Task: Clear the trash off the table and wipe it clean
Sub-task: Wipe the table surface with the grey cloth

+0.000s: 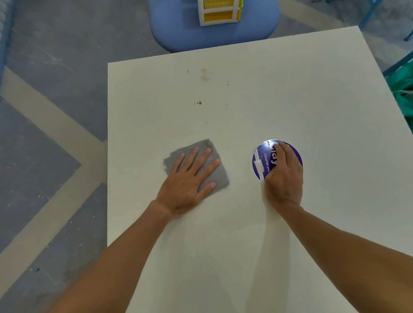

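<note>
Head view: the left hand (187, 180) is pressed flat, fingers spread, on the gray cloth (221, 177) on the white surface (292, 94), with brown spots (200, 102) farther away, while the right hand (284, 174) is laid on a round purple sticker (261, 158), its grip not clear.

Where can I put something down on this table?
The near part of the table, between the two forearms, is bare. So is the far right corner, beyond the purple round label. It is crowded in the middle: left hand on the gray cloth, right hand on the label, brown spots farther back.
</note>
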Demonstrator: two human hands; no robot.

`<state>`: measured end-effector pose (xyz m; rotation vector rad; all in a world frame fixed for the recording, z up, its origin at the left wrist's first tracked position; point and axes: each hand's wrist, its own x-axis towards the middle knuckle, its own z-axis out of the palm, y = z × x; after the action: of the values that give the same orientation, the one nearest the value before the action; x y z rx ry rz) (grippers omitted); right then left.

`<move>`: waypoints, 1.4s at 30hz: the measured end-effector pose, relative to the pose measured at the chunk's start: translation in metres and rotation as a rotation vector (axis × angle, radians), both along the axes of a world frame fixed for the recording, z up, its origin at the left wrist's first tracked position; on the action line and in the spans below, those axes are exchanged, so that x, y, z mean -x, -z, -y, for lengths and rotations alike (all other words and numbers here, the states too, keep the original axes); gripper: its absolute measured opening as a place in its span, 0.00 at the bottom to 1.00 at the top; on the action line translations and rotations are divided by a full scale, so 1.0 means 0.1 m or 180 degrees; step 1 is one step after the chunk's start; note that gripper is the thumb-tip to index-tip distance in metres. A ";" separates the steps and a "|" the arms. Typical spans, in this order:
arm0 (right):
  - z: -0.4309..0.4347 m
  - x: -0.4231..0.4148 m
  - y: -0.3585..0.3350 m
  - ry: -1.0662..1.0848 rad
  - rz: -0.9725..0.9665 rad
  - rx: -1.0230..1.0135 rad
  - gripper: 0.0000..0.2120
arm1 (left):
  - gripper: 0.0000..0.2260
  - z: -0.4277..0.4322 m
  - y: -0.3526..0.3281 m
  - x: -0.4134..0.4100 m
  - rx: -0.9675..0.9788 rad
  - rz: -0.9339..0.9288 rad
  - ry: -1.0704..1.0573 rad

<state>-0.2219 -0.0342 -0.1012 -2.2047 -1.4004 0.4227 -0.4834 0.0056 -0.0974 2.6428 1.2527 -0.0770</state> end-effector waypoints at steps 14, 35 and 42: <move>0.01 -0.05 0.01 -0.0128 0.0277 0.0052 0.25 | 0.28 0.08 0.08 -0.98 0.0069 -0.0051 -0.0930; 0.26 -0.05 -0.07 -0.1272 0.0680 0.1284 0.33 | 0.30 0.97 0.07 0.03 0.0296 -0.0076 -0.2393; 0.60 0.01 -0.15 -0.1655 0.0685 0.1476 0.34 | 0.29 1.28 -0.05 0.14 0.0404 -0.0239 -0.0611</move>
<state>-0.2224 -0.0940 -0.0866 -2.2557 -2.1884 0.7726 -0.4975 -0.1229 -0.0924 2.4213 1.4675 -0.2190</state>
